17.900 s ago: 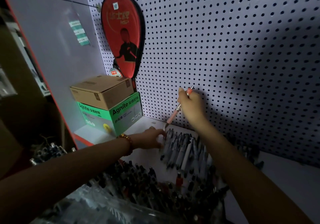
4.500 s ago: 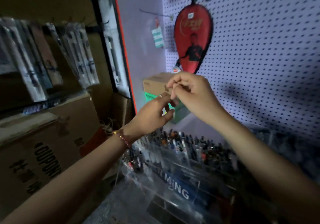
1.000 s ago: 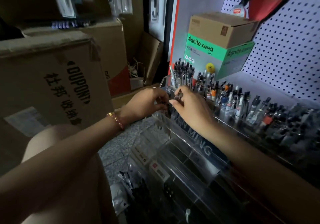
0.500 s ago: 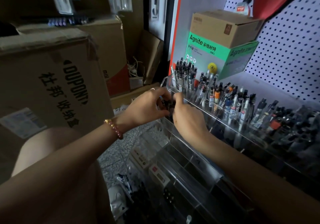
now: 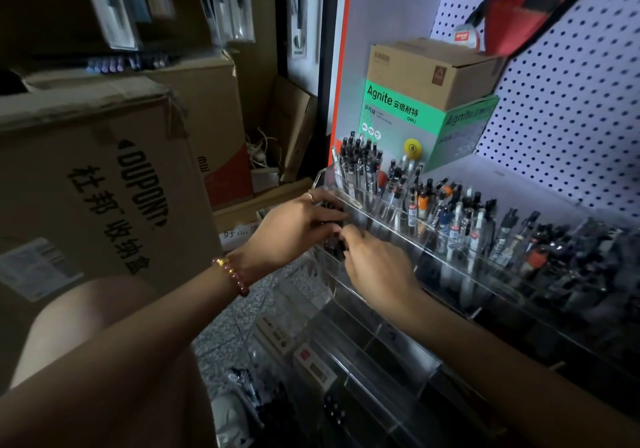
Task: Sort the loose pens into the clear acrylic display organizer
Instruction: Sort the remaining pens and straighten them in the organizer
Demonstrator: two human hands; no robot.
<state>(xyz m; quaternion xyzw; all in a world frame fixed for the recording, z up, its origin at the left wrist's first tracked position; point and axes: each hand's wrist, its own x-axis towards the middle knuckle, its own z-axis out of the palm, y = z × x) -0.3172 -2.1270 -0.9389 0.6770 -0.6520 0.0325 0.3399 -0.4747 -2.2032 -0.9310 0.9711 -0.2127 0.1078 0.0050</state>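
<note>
Most top-row slots of the organizer (image 5: 348, 199) look filled, lower rows sparse; left hand (image 5: 294, 228) and right hand (image 5: 379, 269) pinch dark pens (image 5: 334, 247) with curled fingers.

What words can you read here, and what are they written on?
"Agnite 安格耐特": green box.
"DUPONT": big cardboard box.
"A": yellow ball picture on that green box.
White tags lower down: too blurred to read.

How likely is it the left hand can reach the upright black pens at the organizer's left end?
Probably yes: the left hand, though gripping loose pens, sits just below the upright black pens, nothing between.
</note>
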